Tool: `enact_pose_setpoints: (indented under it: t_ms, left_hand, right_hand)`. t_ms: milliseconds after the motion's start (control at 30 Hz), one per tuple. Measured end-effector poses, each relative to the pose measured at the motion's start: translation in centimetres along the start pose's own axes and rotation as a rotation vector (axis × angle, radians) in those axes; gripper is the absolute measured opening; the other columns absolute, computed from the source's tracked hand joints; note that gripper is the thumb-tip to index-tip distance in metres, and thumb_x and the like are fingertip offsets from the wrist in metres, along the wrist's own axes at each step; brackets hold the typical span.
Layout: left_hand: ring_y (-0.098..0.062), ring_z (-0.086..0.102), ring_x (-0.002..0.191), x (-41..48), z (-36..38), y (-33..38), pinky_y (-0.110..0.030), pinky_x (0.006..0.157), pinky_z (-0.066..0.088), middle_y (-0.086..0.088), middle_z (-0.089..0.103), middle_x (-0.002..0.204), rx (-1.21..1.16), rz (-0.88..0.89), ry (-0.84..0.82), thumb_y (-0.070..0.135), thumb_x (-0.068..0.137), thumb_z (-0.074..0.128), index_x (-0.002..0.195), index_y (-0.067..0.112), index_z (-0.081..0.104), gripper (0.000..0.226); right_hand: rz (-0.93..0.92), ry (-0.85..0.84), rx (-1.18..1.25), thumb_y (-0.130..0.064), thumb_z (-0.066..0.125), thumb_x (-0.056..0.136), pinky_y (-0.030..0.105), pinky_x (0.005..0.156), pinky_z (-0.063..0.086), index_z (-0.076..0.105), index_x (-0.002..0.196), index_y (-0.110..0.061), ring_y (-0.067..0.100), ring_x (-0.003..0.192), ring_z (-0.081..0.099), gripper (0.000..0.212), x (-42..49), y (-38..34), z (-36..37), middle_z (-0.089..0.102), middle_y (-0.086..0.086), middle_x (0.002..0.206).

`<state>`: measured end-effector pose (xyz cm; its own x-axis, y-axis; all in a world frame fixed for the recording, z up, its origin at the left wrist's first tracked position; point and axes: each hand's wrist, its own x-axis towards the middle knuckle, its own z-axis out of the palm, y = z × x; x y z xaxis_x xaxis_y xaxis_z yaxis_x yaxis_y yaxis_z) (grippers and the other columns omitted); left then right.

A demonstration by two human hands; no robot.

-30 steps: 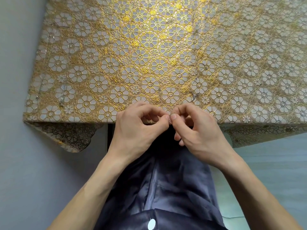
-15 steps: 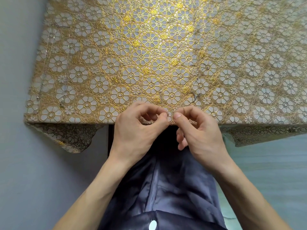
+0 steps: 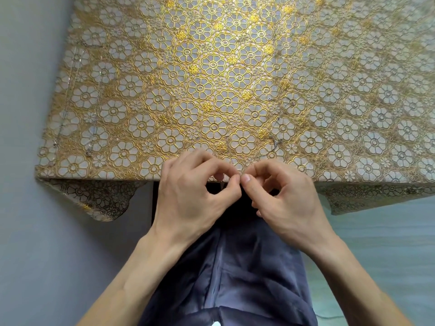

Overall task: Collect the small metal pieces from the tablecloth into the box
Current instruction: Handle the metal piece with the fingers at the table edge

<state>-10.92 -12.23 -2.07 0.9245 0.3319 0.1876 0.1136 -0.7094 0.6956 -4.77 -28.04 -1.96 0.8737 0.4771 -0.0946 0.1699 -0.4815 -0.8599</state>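
Both hands meet at the near edge of the tablecloth (image 3: 211, 67), where it folds down over the side. The left hand (image 3: 195, 196) is curled, its thumb and forefinger tips pressed together. The right hand (image 3: 287, 198) mirrors it, thumb tip against forefinger tip, the other fingers tucked under. The two pinches touch each other right at the fold. Whatever lies between the fingertips is too small to see, so I cannot tell whether either hand has hold of a piece.

Small metal pieces (image 3: 269, 99) lie scattered on the gold flower-patterned cloth. One silvery speck sits right of centre, with another (image 3: 293, 102) just beside it. A thin chain-like piece (image 3: 275, 142) lies nearer, a little beyond the right hand. More specks (image 3: 88, 152) glint near the left edge, well apart from the hands.

The cloth's corners hang down at left and right. Below the hands, between the forearms, is a dark grey-blue garment (image 3: 235, 267). A grey floor (image 3: 35, 231) shows on the left.
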Motion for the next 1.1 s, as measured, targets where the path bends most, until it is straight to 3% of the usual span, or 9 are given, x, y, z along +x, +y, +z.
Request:
enact_pose_setpoints:
  t_ms: [300, 500, 633, 800, 1000, 1100]
  left_hand:
    - [-0.018, 0.062, 0.076, -0.11, 0.43, 0.01, -0.048, 0.076, 0.047, 0.009, 0.060, 0.077, 0.038, 0.055, 0.046, 0.035, 0.081, 0.071, 0.081, 0.028, 0.075, 0.008]
    - [-0.019, 0.065, 0.077, -0.45, 0.64, 0.45, -0.046, 0.077, 0.046, 0.008, 0.062, 0.080, 0.027, 0.003, 0.075, 0.032, 0.081, 0.071, 0.082, 0.027, 0.074, 0.006]
    - [-0.014, 0.066, 0.079, -0.68, 0.47, 0.41, -0.035, 0.082, 0.042, 0.010, 0.064, 0.083, -0.013, -0.071, 0.055, 0.032, 0.081, 0.071, 0.082, 0.028, 0.074, 0.005]
    - [-0.011, 0.066, 0.078, -0.73, 0.35, 0.22, -0.048, 0.078, 0.051, 0.009, 0.064, 0.084, -0.084, -0.094, 0.054, 0.034, 0.082, 0.069, 0.084, 0.026, 0.075, 0.011]
    - [-0.012, 0.065, 0.079, -0.81, 0.46, 0.46, -0.044, 0.080, 0.047, 0.009, 0.064, 0.083, -0.045, -0.066, 0.072, 0.036, 0.082, 0.070, 0.084, 0.027, 0.075, 0.010]
    - [-0.014, 0.065, 0.079, -0.86, 0.49, 0.37, -0.046, 0.079, 0.047, 0.008, 0.064, 0.083, -0.048, -0.051, 0.072, 0.034, 0.082, 0.071, 0.084, 0.026, 0.075, 0.009]
  right_hand:
    - [0.007, -0.002, -0.012, -0.030, 0.061, 0.092, 0.045, 0.059, 0.055, 0.061, 0.085, -0.025, 0.017, 0.066, 0.065, 0.008, -0.07, 0.11, 0.48, 0.056, -0.010, 0.068]
    - [-0.031, 0.126, -0.070, -0.031, 0.058, 0.091, 0.036, 0.060, 0.052, 0.062, 0.086, -0.027, 0.012, 0.064, 0.063, 0.007, 0.03, -0.48, 0.62, 0.061, -0.008, 0.073]
    - [0.059, 0.105, 0.011, -0.037, 0.060, 0.089, 0.047, 0.060, 0.056, 0.063, 0.087, -0.029, 0.020, 0.065, 0.065, 0.008, 0.20, 0.00, 0.39, 0.060, -0.007, 0.070]
    - [0.112, 0.051, 0.090, -0.037, 0.064, 0.087, 0.048, 0.058, 0.056, 0.065, 0.088, -0.031, 0.022, 0.062, 0.064, 0.006, -0.12, -0.31, 0.17, 0.062, -0.003, 0.070]
    - [0.202, -0.034, 0.272, -0.019, 0.072, 0.091, 0.024, 0.043, 0.048, 0.070, 0.084, -0.022, 0.014, 0.050, 0.059, 0.008, -0.14, -0.76, -0.09, 0.059, 0.014, 0.073]
    - [0.203, -0.041, 0.286, -0.016, 0.070, 0.092, 0.024, 0.044, 0.048, 0.069, 0.085, -0.021, 0.015, 0.049, 0.058, 0.008, -0.03, -0.79, 0.09, 0.059, 0.014, 0.073]
